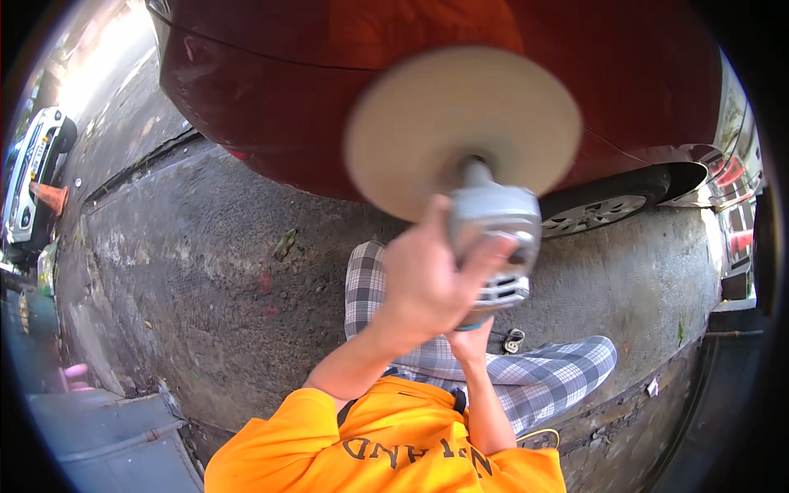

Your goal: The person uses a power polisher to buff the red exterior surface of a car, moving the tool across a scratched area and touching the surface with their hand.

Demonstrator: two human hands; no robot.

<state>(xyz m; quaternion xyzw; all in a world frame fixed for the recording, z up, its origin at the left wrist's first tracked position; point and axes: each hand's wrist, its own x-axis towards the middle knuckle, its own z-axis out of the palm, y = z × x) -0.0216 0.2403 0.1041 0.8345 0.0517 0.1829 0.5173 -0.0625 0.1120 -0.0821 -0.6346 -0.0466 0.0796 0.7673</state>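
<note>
A grey car polisher (497,215) with a wide, round, cream-coloured pad (436,115) is held out in front of me. The pad's edge is blurred, and it covers part of a glossy dark red car body (263,115); I cannot tell whether it touches the paint. My left hand (423,279) is wrapped round the polisher's front housing, the thumb lying across it. Lower down, my right hand (470,341) closes on the tool's rear body, with its fingers partly hidden behind the left wrist and the housing.
To the right of the pad is the car's wheel (600,214). My legs in checked trousers (542,382) are bent on the rough concrete (205,287). An orange cone (51,197) and a white vehicle (33,172) stand far left. A yellow cord (542,433) lies beside my right arm.
</note>
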